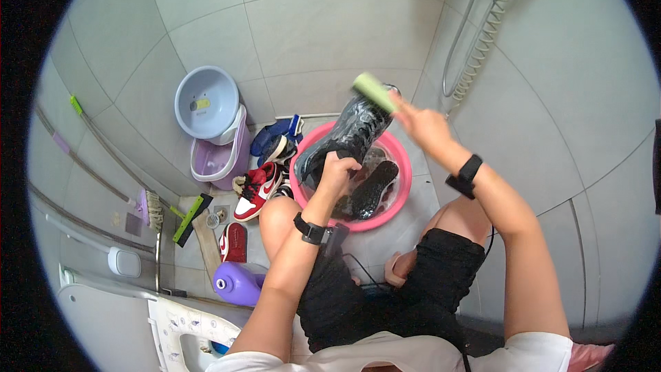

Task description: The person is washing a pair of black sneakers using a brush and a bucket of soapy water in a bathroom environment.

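Observation:
A wet black lace-up shoe (pixel 351 126), streaked with white suds, is tilted over a pink plastic basin (pixel 405 194). My left hand (pixel 338 170) grips it at the ankle opening. My right hand (pixel 421 121) holds a pale green brush (pixel 374 92) against the toe end; the brush is slightly blurred, and its bristles are hidden. Inside the basin, a second black shoe or sole (pixel 376 188) lies in soapy water.
Left of the basin stand red and white sneakers (pixel 258 191), blue slippers (pixel 276 137), a purple bucket (pixel 219 165) and a light blue basin (pixel 206 103). A purple bottle (pixel 237 283), a squeegee (pixel 192 219) and a toilet (pixel 181 320) are nearer. A coiled shower hose (pixel 477 46) hangs at right.

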`<act>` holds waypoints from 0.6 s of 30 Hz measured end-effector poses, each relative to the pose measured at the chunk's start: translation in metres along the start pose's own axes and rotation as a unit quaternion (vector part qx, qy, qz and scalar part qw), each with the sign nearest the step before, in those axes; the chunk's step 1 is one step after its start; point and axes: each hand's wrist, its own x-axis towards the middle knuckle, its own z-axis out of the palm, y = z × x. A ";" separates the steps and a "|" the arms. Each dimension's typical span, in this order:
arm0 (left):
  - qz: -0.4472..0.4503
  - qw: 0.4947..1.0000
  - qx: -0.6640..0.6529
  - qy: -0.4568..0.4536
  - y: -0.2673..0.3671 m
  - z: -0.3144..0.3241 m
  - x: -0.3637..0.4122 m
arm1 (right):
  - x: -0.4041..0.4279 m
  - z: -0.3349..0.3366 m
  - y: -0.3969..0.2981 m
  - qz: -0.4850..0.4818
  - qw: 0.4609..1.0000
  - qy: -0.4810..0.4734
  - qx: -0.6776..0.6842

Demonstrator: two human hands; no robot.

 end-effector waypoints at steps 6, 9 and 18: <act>-0.003 1.000 0.012 0.020 -0.001 -0.014 0.003 | 0.001 -0.011 0.032 0.082 0.996 0.012 0.029; 0.018 0.999 -0.036 -0.019 0.004 -0.005 0.001 | -0.001 -0.033 0.018 0.132 0.981 0.050 0.134; 0.053 0.978 0.203 -0.017 -0.003 0.000 -0.004 | 0.004 -0.040 0.001 -0.008 0.997 0.031 -0.071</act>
